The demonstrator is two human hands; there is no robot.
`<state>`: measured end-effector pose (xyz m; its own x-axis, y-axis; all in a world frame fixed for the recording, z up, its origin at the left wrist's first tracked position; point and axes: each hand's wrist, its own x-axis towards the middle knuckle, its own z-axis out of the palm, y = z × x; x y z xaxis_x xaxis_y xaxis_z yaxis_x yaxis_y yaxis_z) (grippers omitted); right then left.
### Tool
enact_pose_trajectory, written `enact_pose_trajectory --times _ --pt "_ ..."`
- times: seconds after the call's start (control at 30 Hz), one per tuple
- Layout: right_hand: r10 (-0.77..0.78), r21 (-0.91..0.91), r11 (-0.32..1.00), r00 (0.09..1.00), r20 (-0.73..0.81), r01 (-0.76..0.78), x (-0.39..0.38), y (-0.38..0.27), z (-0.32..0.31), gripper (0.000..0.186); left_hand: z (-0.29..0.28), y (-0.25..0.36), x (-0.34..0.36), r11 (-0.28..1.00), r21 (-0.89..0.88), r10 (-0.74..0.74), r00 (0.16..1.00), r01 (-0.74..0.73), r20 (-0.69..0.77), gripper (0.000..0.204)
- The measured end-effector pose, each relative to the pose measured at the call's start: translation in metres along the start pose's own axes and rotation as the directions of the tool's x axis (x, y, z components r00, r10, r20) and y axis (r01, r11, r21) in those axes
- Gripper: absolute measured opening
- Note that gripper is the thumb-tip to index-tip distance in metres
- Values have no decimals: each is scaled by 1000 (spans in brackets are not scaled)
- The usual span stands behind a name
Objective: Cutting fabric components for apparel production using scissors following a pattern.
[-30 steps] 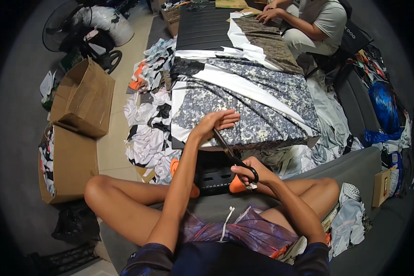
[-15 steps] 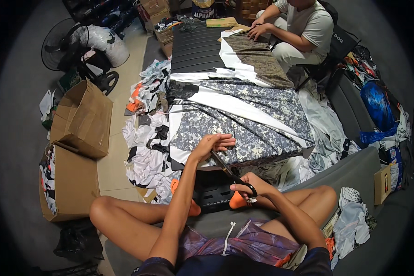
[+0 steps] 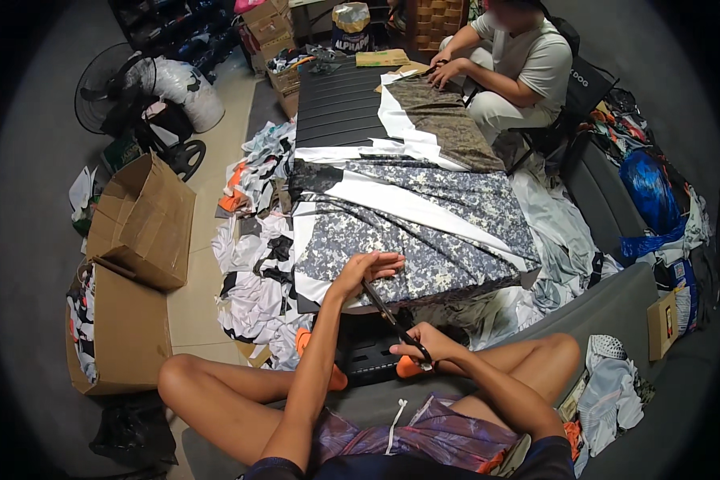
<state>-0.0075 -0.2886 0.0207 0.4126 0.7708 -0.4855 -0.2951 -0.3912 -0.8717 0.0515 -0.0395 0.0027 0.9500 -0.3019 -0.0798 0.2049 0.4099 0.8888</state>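
Note:
Black-handled scissors (image 3: 390, 320) are gripped in my right hand (image 3: 428, 344), its fingers wrapped round the handles above my lap. Their long dark blades point away and left, with the tips close against the palm side of my left hand (image 3: 366, 274). My left hand rests at the near edge of the grey-and-cream camouflage fabric (image 3: 432, 248), fingers stretched out to the right and lying over the cloth. Whether it pinches any cloth at the thumb is hidden. A white strip (image 3: 408, 204) crosses the fabric diagonally.
Across the table (image 3: 336, 100), a seated person (image 3: 528, 68) works at brown camouflage cloth (image 3: 448, 120). Fabric scraps (image 3: 260, 280) heap along the table's left side. Cardboard boxes (image 3: 140, 224) and a fan (image 3: 112, 88) stand farther left. A blue bag (image 3: 652, 188) lies at right.
The view has tipped slightly, so the scene sits lower. My right hand and the scissors have shifted a little left. My left hand stays stretched at the fabric's near edge.

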Motion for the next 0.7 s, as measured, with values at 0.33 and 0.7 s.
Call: enact_pose_trajectory --times 0.33,0.7 --pt "-27 -149 989 999 -22 23 14 21 1 38 2 3 -1 997 -72 6 1000 -7 -18 52" --pt "-23 -130 991 1000 -5 22 18 25 23 39 -5 -5 1 972 -229 56 998 -56 -7 62"
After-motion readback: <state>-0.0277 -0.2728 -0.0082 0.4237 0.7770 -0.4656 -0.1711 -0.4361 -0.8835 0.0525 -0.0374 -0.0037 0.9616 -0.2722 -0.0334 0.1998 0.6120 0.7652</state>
